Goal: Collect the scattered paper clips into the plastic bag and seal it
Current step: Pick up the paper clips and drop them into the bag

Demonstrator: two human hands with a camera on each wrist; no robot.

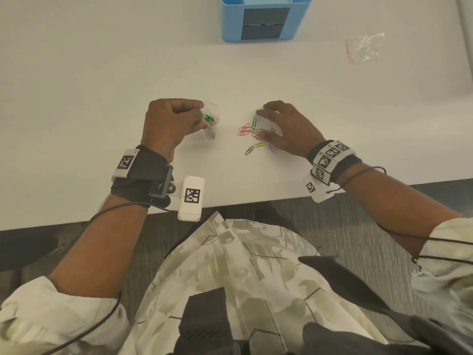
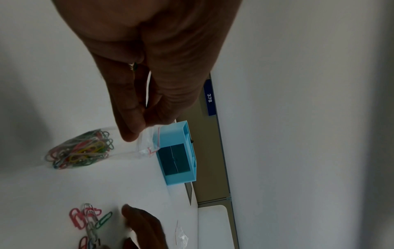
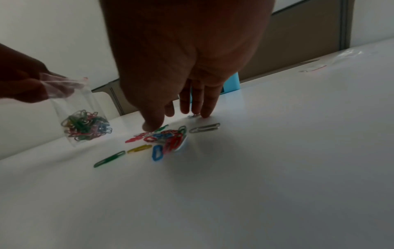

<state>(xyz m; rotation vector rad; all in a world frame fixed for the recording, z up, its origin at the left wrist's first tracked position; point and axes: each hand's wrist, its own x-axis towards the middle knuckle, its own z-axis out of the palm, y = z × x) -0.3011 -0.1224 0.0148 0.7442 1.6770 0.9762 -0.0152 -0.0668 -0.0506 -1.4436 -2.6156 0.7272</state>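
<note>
My left hand point(image 1: 174, 121) pinches the mouth of a small clear plastic bag point(image 1: 212, 119) with a red seal strip, held upright on the white table point(image 1: 102, 98). Many coloured paper clips point(image 3: 85, 125) lie bunched in the bag's bottom point(image 2: 78, 150). To the right, several loose clips point(image 1: 252, 135) in pink, green, yellow and blue lie scattered on the table point(image 3: 162, 141). My right hand point(image 1: 284, 126) hovers over them, fingers spread and straight, fingertips point(image 3: 202, 114) touching the table near a silver clip point(image 3: 204, 128). It holds nothing.
A blue desk organiser point(image 1: 265, 17) stands at the back middle of the table. A second clear bag point(image 1: 364, 47), without clips, lies at the back right. The table's near edge point(image 1: 230, 204) runs just behind my wrists.
</note>
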